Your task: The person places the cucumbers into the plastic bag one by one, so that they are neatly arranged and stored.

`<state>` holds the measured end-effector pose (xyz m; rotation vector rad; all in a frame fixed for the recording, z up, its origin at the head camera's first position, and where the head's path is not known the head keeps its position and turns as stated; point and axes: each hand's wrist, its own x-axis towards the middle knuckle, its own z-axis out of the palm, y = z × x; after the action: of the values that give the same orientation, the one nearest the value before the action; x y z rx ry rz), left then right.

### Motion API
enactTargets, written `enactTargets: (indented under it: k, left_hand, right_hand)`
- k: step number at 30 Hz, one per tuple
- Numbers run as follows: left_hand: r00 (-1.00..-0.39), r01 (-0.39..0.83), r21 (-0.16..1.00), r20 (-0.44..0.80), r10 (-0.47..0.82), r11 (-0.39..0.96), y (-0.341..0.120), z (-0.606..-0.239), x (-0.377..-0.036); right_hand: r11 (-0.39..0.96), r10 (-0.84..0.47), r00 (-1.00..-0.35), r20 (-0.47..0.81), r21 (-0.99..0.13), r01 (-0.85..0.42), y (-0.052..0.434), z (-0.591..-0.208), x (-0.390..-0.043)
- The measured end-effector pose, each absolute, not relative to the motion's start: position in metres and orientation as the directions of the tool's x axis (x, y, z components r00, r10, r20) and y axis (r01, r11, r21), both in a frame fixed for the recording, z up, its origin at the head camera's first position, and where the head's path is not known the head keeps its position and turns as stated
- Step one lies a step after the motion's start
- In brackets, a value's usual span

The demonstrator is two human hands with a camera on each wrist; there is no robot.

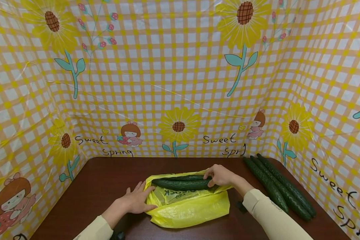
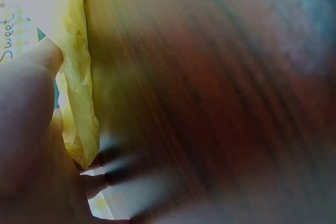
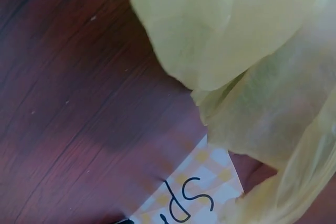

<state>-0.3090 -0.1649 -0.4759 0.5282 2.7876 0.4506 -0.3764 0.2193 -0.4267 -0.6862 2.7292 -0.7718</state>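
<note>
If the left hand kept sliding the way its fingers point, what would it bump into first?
The left hand lies flat on the edge of the yellow bag, fingers aimed up and right. Going straight on, it would probably meet the cucumber lying in the bag's mouth first, though depth is hard to judge.

A yellow bag (image 1: 192,208) holds a dark green cucumber (image 1: 181,184) on a dark brown table (image 1: 93,186), before yellow-checked sunflower sheeting (image 1: 168,83).

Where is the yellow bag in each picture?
Head view: the yellow bag lies low in the middle on the brown table, between the left hand and the right hand.
Left wrist view: a yellow strip at the left edge.
Right wrist view: fills the upper right.
Shared landmark: the brown table.
</note>
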Motion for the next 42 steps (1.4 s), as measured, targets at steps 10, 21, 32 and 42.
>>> enactTargets:
  k: [10, 21, 32, 42]
  left_hand:
    - [-0.896, 0.311, 0.319, -0.216, 0.388, 0.895, -0.169, -0.472, -0.314]
    - [-0.884, 0.292, 0.351, -0.256, 0.392, 0.889, -0.168, -0.457, -0.310]
    - [-0.886, 0.305, 0.374, -0.224, 0.405, 0.876, -0.176, -0.484, -0.326]
    - [-0.888, 0.314, 0.380, -0.208, 0.411, 0.870, -0.175, -0.482, -0.322]
  right_hand:
    - [0.742, -0.515, -0.853, -0.079, -0.539, -0.398, 0.220, -0.424, -0.370]
    - [0.730, -0.538, -0.837, -0.095, -0.550, -0.406, 0.217, -0.421, -0.371]
    - [0.744, -0.514, -0.854, -0.081, -0.538, -0.396, 0.218, -0.423, -0.363]
    - [0.678, -0.530, -0.848, -0.023, -0.613, -0.407, 0.220, -0.428, -0.358]
